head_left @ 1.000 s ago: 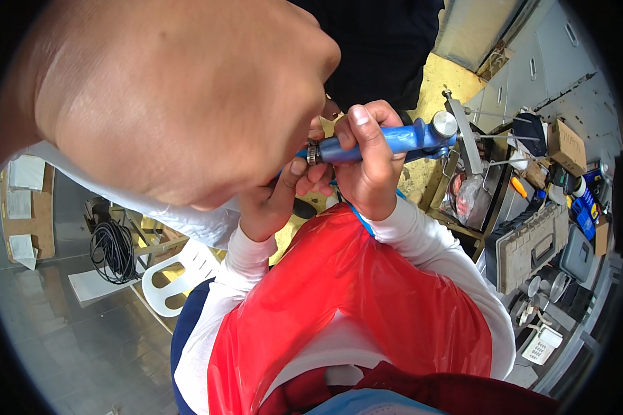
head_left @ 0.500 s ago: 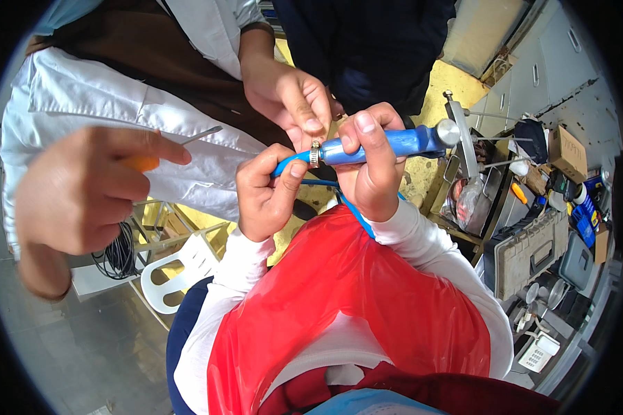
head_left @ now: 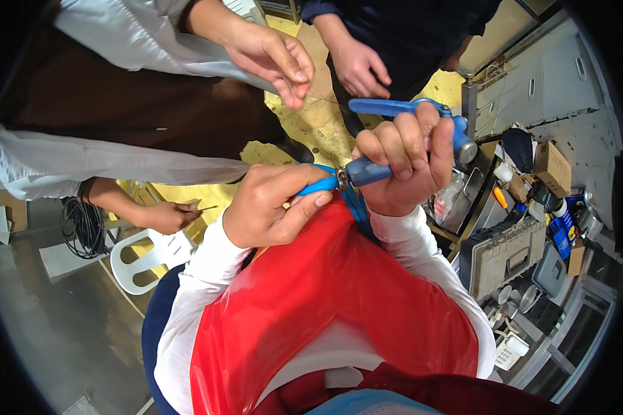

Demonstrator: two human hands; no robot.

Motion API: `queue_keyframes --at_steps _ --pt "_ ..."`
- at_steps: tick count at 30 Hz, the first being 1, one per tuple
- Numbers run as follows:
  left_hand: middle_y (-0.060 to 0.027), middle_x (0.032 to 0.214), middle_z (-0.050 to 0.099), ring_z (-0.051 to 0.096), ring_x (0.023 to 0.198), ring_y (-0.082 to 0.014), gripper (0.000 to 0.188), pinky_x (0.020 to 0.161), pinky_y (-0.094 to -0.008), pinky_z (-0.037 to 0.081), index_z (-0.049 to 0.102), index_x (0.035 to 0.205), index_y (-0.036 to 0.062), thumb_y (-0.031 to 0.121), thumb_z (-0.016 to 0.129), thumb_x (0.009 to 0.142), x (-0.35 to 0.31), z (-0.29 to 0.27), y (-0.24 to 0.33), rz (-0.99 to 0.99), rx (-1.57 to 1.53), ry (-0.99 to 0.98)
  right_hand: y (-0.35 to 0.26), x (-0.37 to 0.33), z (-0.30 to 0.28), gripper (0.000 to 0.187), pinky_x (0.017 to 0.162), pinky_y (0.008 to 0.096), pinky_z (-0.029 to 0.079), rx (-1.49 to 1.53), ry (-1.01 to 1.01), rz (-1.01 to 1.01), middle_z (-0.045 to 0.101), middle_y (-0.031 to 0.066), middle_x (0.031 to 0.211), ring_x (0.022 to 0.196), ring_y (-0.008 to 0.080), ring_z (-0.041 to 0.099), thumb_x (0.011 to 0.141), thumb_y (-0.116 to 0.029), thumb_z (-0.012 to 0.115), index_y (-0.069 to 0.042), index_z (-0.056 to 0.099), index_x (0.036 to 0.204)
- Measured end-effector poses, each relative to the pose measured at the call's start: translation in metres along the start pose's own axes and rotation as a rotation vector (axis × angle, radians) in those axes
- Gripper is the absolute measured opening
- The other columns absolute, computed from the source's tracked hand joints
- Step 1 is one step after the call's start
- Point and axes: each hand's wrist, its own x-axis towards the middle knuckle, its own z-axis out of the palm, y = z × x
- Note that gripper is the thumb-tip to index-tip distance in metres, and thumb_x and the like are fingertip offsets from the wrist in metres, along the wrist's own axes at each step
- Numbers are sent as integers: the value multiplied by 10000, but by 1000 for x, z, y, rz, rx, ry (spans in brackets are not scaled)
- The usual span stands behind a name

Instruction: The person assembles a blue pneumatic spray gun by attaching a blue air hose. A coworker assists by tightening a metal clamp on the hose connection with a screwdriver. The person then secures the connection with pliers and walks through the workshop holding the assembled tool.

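Note:
My right hand [head_left: 410, 162] is wrapped round the handle of a blue hose gun [head_left: 370, 171], which has a long blue lever and a round metal end. A blue hose [head_left: 318, 185] meets the handle's lower end, where a metal hose clamp [head_left: 342, 178] encircles the joint. My left hand [head_left: 264, 207] grips this hose just beside the clamp, thumb and fingers closed. More of the hose hangs down behind, over my red plastic apron [head_left: 284, 304].
A co-worker's hand [head_left: 277, 59] hovers beyond mine. Another hand [head_left: 166, 216] at left holds a thin metal-shafted tool. A second person's hand [head_left: 358, 66] hangs at the far side. At right are a toolbox [head_left: 508, 256] and a carton [head_left: 552, 167]; a white chair [head_left: 145, 259] stands left.
The gun has turned in my right hand, so its lever now shows on the far side. The co-worker's fingers have left the clamp, and the hand with the screwdriver has dropped back.

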Motion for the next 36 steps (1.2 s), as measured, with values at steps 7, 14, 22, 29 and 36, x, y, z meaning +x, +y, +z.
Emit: queue_keyframes --at_steps 7,14,22,29,36 --pt "-79 669 618 630 546 -252 257 487 -363 474 700 981 19 74 808 754 -8 0 -11 246 244 23 1 1 -5 313 610 239 398 -67 -225 -26 527 -80 676 487 5 444 1079 -418 554 -159 494 914" --pt "-39 615 561 584 496 -235 290 457 -338 449 700 963 26 76 839 714 -3 3 -23 357 197 147 4 10 -11 375 479 239 375 -91 -343 -82 519 -78 652 460 42 461 1032 -473 624 -154 471 909" --pt "-50 641 580 597 522 -237 289 480 -338 460 707 971 23 77 843 721 5 13 -35 312 75 244 6 8 -19 425 568 289 386 -99 -119 -113 545 -47 692 482 88 467 1022 -542 595 -158 464 897" --pt "-59 663 596 609 545 -238 289 500 -338 469 714 978 20 78 845 727 12 15 -41 318 27 232 2 10 -15 446 596 309 383 -149 -77 -98 512 -48 675 489 85 457 1043 -561 533 -150 462 885" --pt "-69 686 613 621 568 -239 289 521 -338 479 720 985 17 79 848 734 23 16 -44 300 -13 196 0 18 -15 437 599 311 392 -209 -146 -142 535 -47 704 493 84 461 1035 -562 547 -150 477 908"
